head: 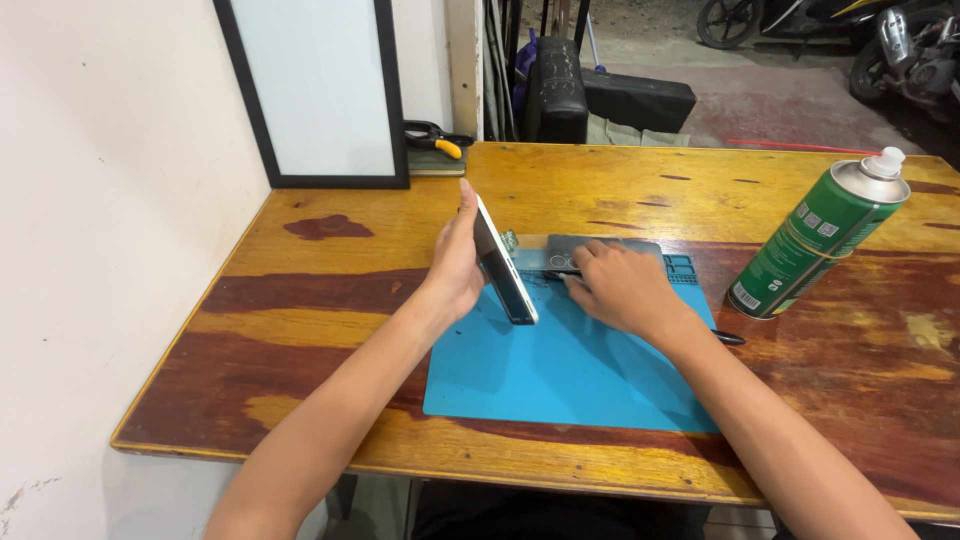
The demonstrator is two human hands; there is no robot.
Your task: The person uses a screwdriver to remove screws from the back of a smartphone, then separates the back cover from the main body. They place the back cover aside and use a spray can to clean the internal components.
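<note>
- Your left hand [455, 265] grips a slim phone [503, 262] by its edges, fingers wrapped behind it, standing it tilted on its lower end on the blue mat [560, 370] near the mat's far left corner.
- Your right hand [620, 288] lies curled at the mat's far edge, fingertips pinching a thin dark tool [562, 274]; whether it is fully gripped, you cannot tell.
- The phone could slip off its lower end if your grip loosens, since only one corner bears on the mat.
- The green spray can [822, 238] leans toward the table's right edge, cap on; a nudge from your right elbow could topple it.
- The mat's small far-edge compartments look mostly hidden by your hand.
</note>
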